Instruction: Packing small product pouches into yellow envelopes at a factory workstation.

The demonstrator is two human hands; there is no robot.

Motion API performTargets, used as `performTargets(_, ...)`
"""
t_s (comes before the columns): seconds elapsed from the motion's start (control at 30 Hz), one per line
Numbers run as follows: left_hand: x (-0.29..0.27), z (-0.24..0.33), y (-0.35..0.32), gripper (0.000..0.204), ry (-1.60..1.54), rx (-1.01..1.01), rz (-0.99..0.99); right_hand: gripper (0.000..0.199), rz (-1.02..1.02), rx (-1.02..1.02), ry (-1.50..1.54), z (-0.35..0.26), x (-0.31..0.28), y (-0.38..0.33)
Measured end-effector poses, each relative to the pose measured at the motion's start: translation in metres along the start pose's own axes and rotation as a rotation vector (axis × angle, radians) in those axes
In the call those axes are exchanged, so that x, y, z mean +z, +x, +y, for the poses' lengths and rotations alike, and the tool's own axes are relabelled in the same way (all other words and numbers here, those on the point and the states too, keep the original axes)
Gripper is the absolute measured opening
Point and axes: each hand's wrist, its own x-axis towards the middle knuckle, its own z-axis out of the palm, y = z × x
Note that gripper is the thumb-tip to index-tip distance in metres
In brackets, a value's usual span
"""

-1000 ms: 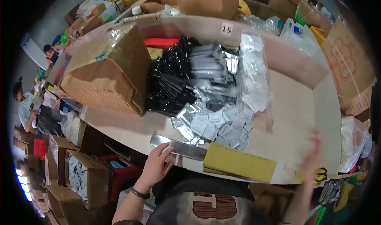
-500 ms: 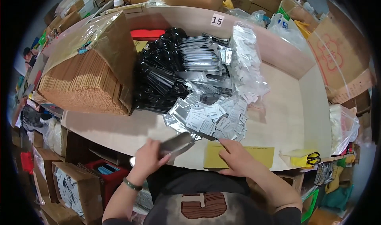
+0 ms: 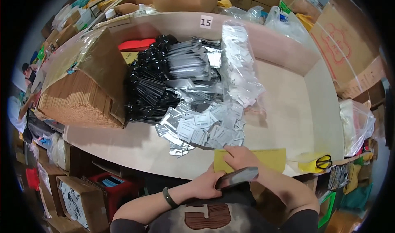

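– so, what is in your left hand (image 3: 207, 185)?

– a silvery flat piece (image 3: 238, 178). your thumb and fingers are closed on its left end, and the rest sticks out to the right, tilted a little upward, in front of your right hand (image 3: 240, 157) and wrist. whether it touches them cannot be told from this view.

– and how does your right hand stand?

– it lies over the left part of the yellow paper (image 3: 271, 157), at the front edge of the table (image 3: 284, 105). whether your fingers pinch that paper or only rest on it, the view does not tell. your two hands are close together, and a dark bracelet (image 3: 168, 197) circles your left wrist.

– what do you have beyond them?

– a heap of foil packets (image 3: 205, 128), with glossy black pieces (image 3: 148, 87) behind it on the left and a clear bag of white packets (image 3: 238, 64) behind it on the right. farther left stands a cardboard box (image 3: 109, 66) packed with brown sheets (image 3: 76, 105).

– and past the paper's right end?

– black loops (image 3: 324, 162) on something yellow.
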Motion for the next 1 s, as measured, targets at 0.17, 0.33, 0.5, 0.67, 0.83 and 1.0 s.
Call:
performTargets(0.17, -0.035, -0.007, -0.018, 0.04, -0.179, -0.383, 0.292, 0.046, 0.325, 0.034, -0.197, -0.03, -0.019, -0.013)
performTargets(0.33, -0.052, -0.021, -0.044, 0.05, 0.32, -0.578, 0.637, 0.045, 0.149, 0.54, 0.078, -0.047, 0.0, 0.01)
performTargets(0.5, -0.04, -0.028, -0.045, 0.06, 0.404, -0.37, 0.558, 0.033, 0.196, 0.555, 0.09, -0.057, 0.019, 0.021)
performTargets(0.67, -0.044, -0.03, -0.054, 0.063, 0.431, -0.357, 0.465, 0.023, 0.257, 0.562, 0.109, -0.05, 0.025, 0.026)
performTargets(0.83, -0.071, -0.029, -0.054, 0.062, 0.559, -0.227, 0.183, 0.022, 0.162, 0.574, 0.256, -0.056, 0.029, 0.042)
performTargets(1.0, -0.088, -0.023, -0.034, 0.074, 0.568, 0.113, 0.253, 0.02, 0.289, 0.51, 0.249, -0.023, -0.005, 0.064)
